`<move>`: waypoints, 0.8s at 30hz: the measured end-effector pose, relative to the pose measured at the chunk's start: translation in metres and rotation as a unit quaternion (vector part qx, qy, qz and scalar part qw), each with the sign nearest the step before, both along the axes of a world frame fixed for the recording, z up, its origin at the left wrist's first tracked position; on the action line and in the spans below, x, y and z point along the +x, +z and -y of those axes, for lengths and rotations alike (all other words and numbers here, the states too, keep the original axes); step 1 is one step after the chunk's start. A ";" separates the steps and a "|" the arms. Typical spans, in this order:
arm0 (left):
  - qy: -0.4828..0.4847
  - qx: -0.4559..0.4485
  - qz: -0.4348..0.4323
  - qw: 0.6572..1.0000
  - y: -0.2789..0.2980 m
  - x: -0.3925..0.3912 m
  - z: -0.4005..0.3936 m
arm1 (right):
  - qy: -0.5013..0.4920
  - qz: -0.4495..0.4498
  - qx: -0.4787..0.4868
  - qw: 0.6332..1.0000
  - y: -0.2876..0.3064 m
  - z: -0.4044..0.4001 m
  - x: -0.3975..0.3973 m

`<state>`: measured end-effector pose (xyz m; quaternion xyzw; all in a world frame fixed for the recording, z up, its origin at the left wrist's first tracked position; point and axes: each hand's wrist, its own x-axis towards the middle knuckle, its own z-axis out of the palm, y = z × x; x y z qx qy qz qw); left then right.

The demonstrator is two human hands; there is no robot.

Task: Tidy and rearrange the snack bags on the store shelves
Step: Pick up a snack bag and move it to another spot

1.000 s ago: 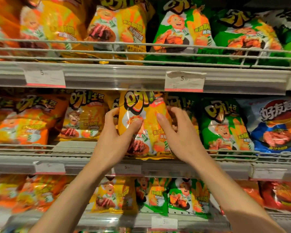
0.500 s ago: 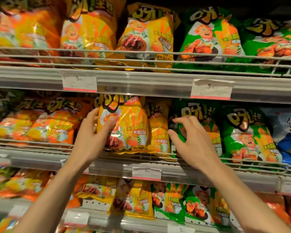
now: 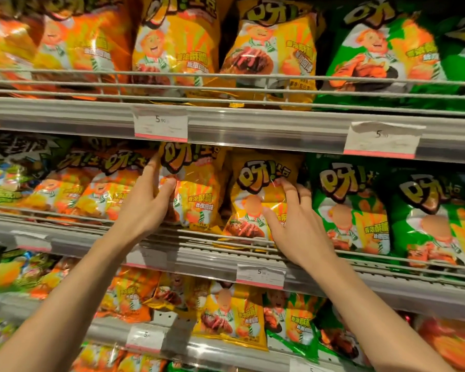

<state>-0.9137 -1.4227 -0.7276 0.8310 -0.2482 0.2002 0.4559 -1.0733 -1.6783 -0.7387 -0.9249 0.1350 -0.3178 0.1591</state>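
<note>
Hands work the middle shelf (image 3: 226,255): left hand (image 3: 145,208) pinches one yellow bag (image 3: 196,189) by its side, right hand (image 3: 295,224) grips the next bag (image 3: 255,202). Both lean on the rail (image 3: 172,234) — a hard tug could tip them over it, or crush the chips.

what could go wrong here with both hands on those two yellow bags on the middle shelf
1. The left hand grips one yellow bag by its edge only; tugging it might crumple it or tip it over the wire rail.
2. The right hand presses on the second yellow bag, which may crush the snacks inside.
3. That bag sits tight against the green bag, so shifting it could knock the green row askew.
</note>
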 end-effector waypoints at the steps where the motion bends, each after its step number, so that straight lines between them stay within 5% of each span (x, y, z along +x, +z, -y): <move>1: -0.003 0.005 0.009 1.000 -0.001 0.003 0.002 | 0.001 0.006 0.002 1.000 0.000 0.000 0.000; 17: 0.105 0.089 0.127 0.982 -0.017 -0.016 0.019 | -0.027 0.080 -0.074 0.994 -0.009 -0.003 0.000; 21: 0.090 0.126 0.238 0.959 -0.007 -0.022 0.035 | 0.004 0.042 -0.152 0.987 0.001 -0.004 0.009; 24: 0.080 0.153 0.227 0.958 -0.009 -0.015 0.045 | 0.019 -0.009 -0.158 0.987 0.008 -0.005 0.018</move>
